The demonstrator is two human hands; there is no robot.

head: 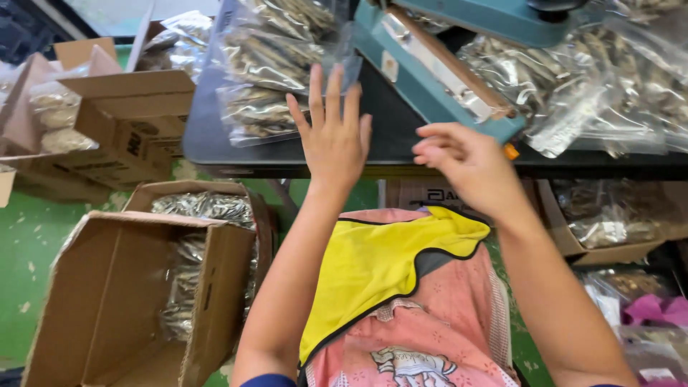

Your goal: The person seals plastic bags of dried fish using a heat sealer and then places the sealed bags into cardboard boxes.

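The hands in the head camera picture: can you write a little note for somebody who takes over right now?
Left hand: open, fingers spread, empty, reaching toward the clear bag of dried fish on the dark table.
Right hand: fingers curled, empty, just below the teal heat sealer, whose arm is raised.
Done: packed bags of dried fish lie heaped to the right of the sealer, and more fill the cardboard box on the floor.
Left: the bag by the left hand is not in the sealer; whether it is sealed cannot be told.

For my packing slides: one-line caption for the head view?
Left hand flat on a clear filled bag, right hand beside a teal heat sealer.
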